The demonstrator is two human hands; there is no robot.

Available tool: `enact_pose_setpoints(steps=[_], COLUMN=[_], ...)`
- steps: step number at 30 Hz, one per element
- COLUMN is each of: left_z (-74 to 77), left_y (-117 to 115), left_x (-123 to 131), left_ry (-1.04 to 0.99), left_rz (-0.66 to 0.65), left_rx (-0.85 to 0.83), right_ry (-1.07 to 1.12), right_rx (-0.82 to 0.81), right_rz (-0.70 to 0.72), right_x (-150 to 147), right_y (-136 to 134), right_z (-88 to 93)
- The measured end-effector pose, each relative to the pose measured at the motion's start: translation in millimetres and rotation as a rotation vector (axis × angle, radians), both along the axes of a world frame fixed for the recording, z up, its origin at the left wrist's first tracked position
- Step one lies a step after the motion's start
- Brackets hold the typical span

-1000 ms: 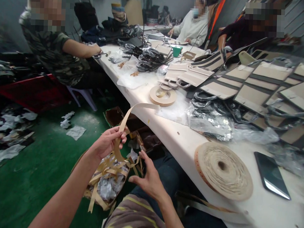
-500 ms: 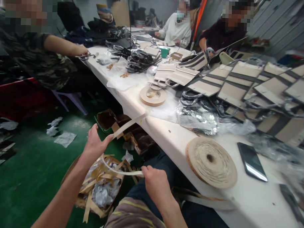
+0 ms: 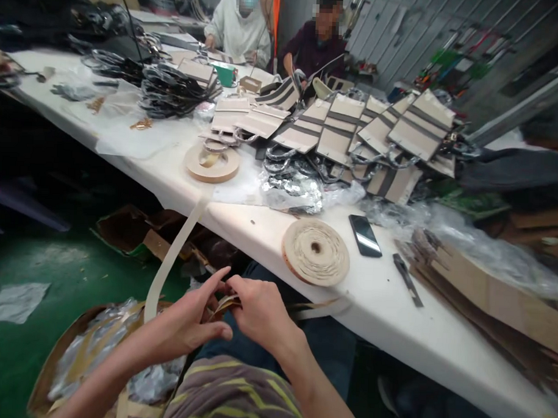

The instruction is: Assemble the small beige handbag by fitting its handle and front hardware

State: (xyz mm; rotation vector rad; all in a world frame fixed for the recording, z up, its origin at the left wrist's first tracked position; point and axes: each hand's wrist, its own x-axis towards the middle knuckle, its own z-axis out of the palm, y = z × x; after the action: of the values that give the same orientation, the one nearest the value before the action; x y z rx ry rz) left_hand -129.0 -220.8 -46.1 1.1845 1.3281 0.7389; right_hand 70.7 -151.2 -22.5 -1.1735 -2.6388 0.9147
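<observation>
My left hand (image 3: pixel 197 316) is in front of my lap, its thumb and index finger stretched apart; the other fingers are partly hidden. Close against it, my right hand (image 3: pixel 260 303) has its fingers curled on a folded tan tape strip (image 3: pixel 227 303), which lies between the two hands. A long pale tape strip (image 3: pixel 174 254) hangs from the table edge and passes behind my left forearm. On the table are a flat tape roll (image 3: pixel 195 169) with a wide centre and a thick pale roll (image 3: pixel 323 253) with a small hole. Another strip (image 3: pixel 323 309) trails beside my right wrist.
Striped beige and dark bag panels (image 3: pixel 341 129) are piled along the white table (image 3: pixel 241 232). A phone (image 3: pixel 365 235) and a dark cutter-like tool (image 3: pixel 407 279) lie at right. A carton (image 3: pixel 49 353) of scraps stands on the floor. Two people (image 3: pixel 242 28) sit across the table.
My hands have come together over my lap; they were apart before. My left hand has let go of the hanging strip, which now droops lower. The view has turned right.
</observation>
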Motion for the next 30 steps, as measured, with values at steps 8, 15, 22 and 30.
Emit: enact_pose_setpoints(steps=[8,15,22,30], left_z=[12.3,35.0,31.4,19.9], left_y=[-0.7,4.8,11.2,13.9], left_x=[-21.9,-22.2,-1.8,8.6], left_ry=[0.127,0.253,0.335,0.395], left_rz=[-0.002,-0.294,-0.136,-0.212], left_rx=[-0.009,0.016,0.026,0.098], right_ry=[0.356,0.295,0.027,-0.132], right_rx=[-0.234,-0.062,0.282,0.326], right_rz=[-0.134,0.034,0.204,0.326], right_x=[20.1,22.6,22.2,16.7], right_y=[3.9,7.6,7.2,6.2], right_z=[-18.1,-32.2,-30.4,-9.9])
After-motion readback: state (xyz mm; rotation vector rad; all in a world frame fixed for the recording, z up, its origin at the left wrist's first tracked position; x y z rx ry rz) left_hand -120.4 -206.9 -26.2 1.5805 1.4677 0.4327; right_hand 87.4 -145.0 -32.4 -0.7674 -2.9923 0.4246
